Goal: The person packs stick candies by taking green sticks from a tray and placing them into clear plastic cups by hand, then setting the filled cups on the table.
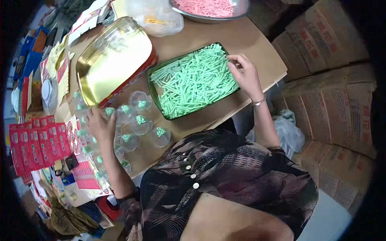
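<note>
My right hand (246,76) is at the right rim of a dark green tray (171,117), its thumb and fingers curved with a gap between them. Short, thin green sticks (197,80) fill the tray in a loose heap. On the left, my left hand (101,124) is low among clear plastic cups, its thumb and fingers apart; I see nothing held in it. Several cups hold small upright bundles of green sticks, such as one cup (161,138) near the table edge and another cup (140,101) beside the tray.
A large gold-lined tin (90,86) stands left of the tray. A metal bowl of pink sticks (207,8) and a clear plastic container (161,24) are at the back. Pink-red packets (38,144) lie far left. Cardboard boxes (329,108) are stacked on the right.
</note>
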Motion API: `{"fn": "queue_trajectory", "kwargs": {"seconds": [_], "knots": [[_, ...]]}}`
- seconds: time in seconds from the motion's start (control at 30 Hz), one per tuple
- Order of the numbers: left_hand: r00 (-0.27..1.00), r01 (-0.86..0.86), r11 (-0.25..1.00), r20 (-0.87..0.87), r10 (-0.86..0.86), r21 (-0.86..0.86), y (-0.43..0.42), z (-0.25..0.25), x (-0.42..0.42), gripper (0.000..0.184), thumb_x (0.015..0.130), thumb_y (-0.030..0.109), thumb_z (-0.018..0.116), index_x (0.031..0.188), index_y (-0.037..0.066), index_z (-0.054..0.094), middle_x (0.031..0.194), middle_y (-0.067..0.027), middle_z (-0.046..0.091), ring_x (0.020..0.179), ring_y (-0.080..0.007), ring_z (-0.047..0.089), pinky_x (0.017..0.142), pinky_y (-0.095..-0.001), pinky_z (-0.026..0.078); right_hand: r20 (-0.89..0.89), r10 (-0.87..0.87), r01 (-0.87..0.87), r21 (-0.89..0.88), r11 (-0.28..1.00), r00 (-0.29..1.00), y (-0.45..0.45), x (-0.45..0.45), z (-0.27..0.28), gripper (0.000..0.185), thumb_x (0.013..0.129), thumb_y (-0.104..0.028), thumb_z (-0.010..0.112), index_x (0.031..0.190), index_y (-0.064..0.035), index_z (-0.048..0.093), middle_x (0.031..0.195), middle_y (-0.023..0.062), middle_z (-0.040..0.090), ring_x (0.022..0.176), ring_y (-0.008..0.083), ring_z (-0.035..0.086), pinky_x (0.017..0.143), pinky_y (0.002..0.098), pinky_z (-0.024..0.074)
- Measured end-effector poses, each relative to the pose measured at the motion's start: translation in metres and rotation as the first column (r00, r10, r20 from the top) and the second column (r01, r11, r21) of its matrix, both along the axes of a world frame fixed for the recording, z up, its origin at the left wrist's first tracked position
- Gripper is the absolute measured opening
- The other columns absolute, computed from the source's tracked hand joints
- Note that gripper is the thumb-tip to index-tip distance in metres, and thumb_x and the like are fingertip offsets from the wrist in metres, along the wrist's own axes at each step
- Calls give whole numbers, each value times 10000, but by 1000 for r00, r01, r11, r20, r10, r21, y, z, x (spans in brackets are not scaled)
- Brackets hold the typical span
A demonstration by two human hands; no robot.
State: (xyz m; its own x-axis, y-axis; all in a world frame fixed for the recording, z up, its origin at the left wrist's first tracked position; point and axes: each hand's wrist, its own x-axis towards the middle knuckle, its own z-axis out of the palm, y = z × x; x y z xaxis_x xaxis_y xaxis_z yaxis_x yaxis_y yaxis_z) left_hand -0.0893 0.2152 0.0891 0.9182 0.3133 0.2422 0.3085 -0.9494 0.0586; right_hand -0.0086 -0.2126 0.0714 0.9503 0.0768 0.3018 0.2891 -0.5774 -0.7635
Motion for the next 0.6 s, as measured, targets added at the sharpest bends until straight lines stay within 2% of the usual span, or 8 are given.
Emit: {"fn": "queue_trajectory", "kwargs": {"seconds": [0.03, 0.1, 0.17, 0.23, 0.3, 0.33, 0.43, 0.6], "knots": [[972, 178, 979, 172, -160, -96, -17, 9, 4, 456, 715, 184, 762, 1109, 33, 587, 1088, -132, 578, 955, -299, 548, 828, -424, 460, -61, -44, 45, 5, 999, 997, -7, -2, -3, 243, 839, -72, 607, 1070, -3, 628, 1036, 102, 640, 835, 216, 615, 736, 300, 484], [928, 370, 716, 199, -316, -591, -63, 22, 16, 324, 756, 147, 724, 1039, 25, 624, 1032, -134, 600, 924, -289, 561, 828, -402, 462, -184, -108, 114, 20, 993, 977, -15, -4, -10, 236, 841, -76, 600, 1064, -3, 628, 998, 107, 649, 808, 231, 622, 717, 308, 489], [783, 557, 660, 55, -619, -503, -107, 7, 31, 276, 826, 209, 691, 962, -28, 647, 923, -127, 620, 898, -251, 590, 805, -363, 486, -136, -117, 112, -44, 993, 984, -12, -4, -20, 230, 843, -80, 596, 1057, -5, 628, 988, 111, 650, 799, 239, 622, 713, 315, 490], [707, 579, 728, -219, -673, -369, -157, -15, 45, 412, 819, 347, 683, 882, -59, 643, 895, -155, 617, 882, -283, 586, 799, -394, 491, -27, -132, 126, -162, 979, 991, -5, -3, -29, 217, 845, -86, 588, 1044, -8, 629, 968, 118, 650, 782, 256, 624, 705, 330, 491], [727, 565, 779, -282, -626, -273, -187, -32, 56, 556, 736, 494, 670, 759, -61, 654, 859, -199, 614, 830, -349, 559, 787, -455, 465, 33, -145, 149, -220, 964, 989, -4, -2, -30, 212, 847, -90, 584, 1037, -9, 630, 958, 122, 651, 773, 264, 624, 701, 338, 491], [751, 636, 763, -132, -647, -115, -194, -44, 57, 516, 740, 476, 670, 776, -39, 660, 839, -171, 596, 816, -321, 533, 759, -442, 433, 35, -150, 154, -211, 965, 988, -6, -3, -28, 206, 848, -90, 579, 1031, -9, 629, 958, 125, 649, 772, 272, 623, 699, 345, 491], [680, 732, 676, 132, -721, -84, -237, -26, 55, 445, 756, 452, 657, 808, 10, 664, 872, -149, 572, 826, -276, 486, 750, -411, 385, 20, -168, 168, -186, 968, 986, -5, -11, -28, 191, 851, -91, 566, 1012, -8, 626, 956, 133, 643, 767, 295, 617, 695, 368, 490], [692, 717, 694, -189, -696, 68, -273, -39, 83, 452, 772, 467, 637, 839, 25, 696, 905, -144, 575, 867, -257, 473, 758, -410, 346, 35, -149, 153, -201, 968, 988, -4, -6, -28, 208, 859, -73, 561, 1040, -6, 639, 931, 102, 640, 684, 232, 579, 632, 322, 461]]}}
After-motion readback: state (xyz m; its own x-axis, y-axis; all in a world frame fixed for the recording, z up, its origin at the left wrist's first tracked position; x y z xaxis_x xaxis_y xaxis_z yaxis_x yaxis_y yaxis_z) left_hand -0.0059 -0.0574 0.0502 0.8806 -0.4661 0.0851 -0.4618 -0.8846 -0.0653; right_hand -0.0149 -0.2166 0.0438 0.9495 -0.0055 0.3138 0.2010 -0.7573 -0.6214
